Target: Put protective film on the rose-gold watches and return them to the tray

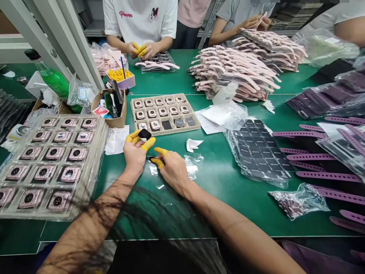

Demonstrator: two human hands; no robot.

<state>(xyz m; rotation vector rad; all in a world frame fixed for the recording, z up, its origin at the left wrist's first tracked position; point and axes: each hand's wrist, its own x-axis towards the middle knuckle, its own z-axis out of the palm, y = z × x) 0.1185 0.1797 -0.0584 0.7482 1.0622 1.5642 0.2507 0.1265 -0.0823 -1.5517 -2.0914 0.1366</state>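
Observation:
My left hand [135, 152], in yellow finger cots, grips a smartwatch case [145, 134] with its dark screen facing up. Just to the right, my right hand [174, 167] is curled, with yellow cots on its thumb and index finger. A small dark bit shows at its fingertips, too small to name. Clear film pieces [154, 169] lie on the table below the fingers. Beyond my hands is a beige compartment tray [168, 133] with several watch cases and, in the front row, dark square pieces [179, 122].
Stacked trays of pink watch cases [54, 153] stand left. On the right are a bagged sheet of black squares [258, 146], purple straps [316, 156] and a small bag [296, 199]. Pink straps [230, 70] pile up at the back, where co-workers' hands [144, 50] work.

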